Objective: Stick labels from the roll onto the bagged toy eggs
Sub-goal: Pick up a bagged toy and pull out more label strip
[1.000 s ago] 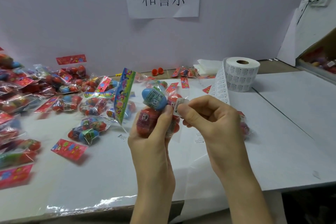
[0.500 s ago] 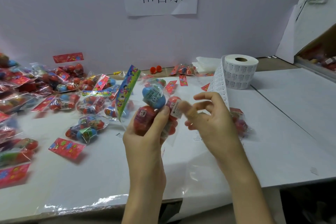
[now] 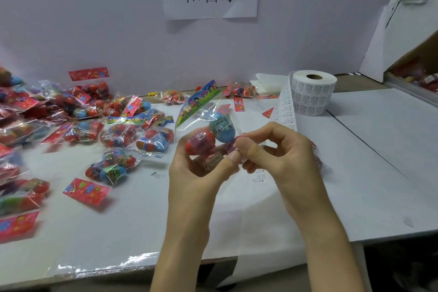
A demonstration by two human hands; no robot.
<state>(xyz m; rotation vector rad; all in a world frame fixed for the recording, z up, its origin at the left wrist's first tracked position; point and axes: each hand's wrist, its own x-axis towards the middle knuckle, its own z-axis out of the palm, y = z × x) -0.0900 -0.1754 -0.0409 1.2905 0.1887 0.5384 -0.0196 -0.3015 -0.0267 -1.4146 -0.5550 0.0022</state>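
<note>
Held bag (image 3: pixel 213 140): clear plastic, centre of frame, lifted off the desk (image 3: pixel 379 149). My left grip (image 3: pixel 196 170) cups it from below; my right grip (image 3: pixel 279 149) pinches its right side. Inside it, a blue egg (image 3: pixel 222 127) sits on top and a red egg (image 3: pixel 200 143) lower left, both with printed wraps. The multicoloured header card (image 3: pixel 198 99) tilts up and to the left. Whether a label sits under my thumb is too blurred to tell.

Label roll (image 3: pixel 312 92): white, standing on end with the core hole up, upper right. A label strip (image 3: pixel 285 109) trails from it toward centre.

Other bagged eggs (image 3: pixel 113 168): scattered across the left of the desk, mostly red and blue.
</note>
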